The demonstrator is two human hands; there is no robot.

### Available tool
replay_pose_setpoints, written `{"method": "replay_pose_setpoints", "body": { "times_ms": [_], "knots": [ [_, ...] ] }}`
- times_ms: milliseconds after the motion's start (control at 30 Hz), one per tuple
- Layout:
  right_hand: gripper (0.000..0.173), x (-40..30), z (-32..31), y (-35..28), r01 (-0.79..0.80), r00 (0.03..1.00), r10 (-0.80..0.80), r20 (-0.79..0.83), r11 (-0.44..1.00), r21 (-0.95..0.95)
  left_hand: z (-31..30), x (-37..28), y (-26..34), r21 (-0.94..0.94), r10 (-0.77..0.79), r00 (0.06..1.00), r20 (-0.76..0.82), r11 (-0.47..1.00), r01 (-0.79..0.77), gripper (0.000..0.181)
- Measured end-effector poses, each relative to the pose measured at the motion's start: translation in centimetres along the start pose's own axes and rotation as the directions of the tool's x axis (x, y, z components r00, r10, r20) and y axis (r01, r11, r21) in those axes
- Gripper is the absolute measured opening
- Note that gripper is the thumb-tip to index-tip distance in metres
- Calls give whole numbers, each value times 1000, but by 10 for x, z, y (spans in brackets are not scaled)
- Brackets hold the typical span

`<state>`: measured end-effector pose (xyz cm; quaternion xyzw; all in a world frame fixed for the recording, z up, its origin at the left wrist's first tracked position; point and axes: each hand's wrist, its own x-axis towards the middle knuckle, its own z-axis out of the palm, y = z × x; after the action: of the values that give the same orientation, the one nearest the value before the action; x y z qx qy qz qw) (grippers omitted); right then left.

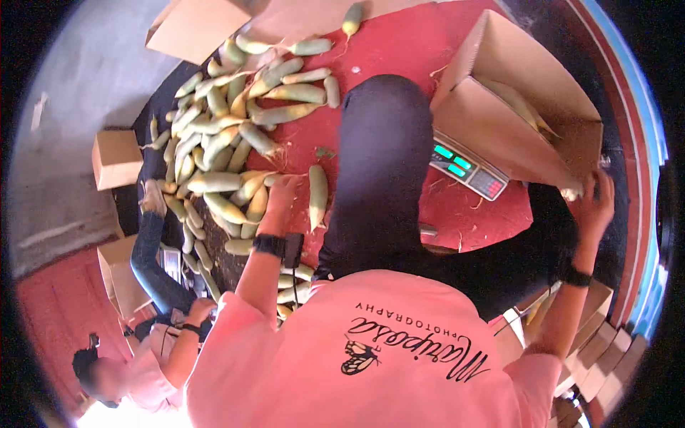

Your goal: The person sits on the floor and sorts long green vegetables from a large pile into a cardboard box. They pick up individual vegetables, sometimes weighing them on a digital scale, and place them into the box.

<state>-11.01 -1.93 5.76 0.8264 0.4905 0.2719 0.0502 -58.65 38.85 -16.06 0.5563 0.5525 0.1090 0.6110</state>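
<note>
A heap of long green radishes (214,123) with pale, rooty ends lies to my left. My left hand (282,193) reaches onto its near edge, touching a radish (271,180); its fingertips are unclear. One single radish (318,195) lies between that hand and my bent knee. On my right, an open cardboard box (535,69) rests tilted on a digital scale (468,168) with a lit green display. Pale radishes (516,107) show inside the box. My right hand (596,200) is by the box's lower corner, fingers somewhat spread, beside a small pale thing (570,193).
Red sheeting (390,51) covers the ground. Another person (155,364) sits at lower left, one leg reaching beside the heap. Cardboard boxes stand at upper left (198,27), far left (118,159) and lower right (604,358). A lone radish (352,20) lies beyond my knee.
</note>
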Motion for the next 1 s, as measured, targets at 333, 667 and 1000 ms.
{"method": "replay_pose_setpoints", "body": {
  "times_ms": [333,667,1000],
  "knots": [
    [21,-121,0,3,-670,742,642,194,712,208,30,44,-143,892,0,961,276,373,-256,21],
    [22,-103,17,-9,-716,698,673,242,654,245,14,81,-287,485,-333,939,-89,808,333,68],
    [20,-93,8,-17,-686,725,659,199,715,133,61,39,-141,270,-477,865,157,863,427,53]
  ]
}}
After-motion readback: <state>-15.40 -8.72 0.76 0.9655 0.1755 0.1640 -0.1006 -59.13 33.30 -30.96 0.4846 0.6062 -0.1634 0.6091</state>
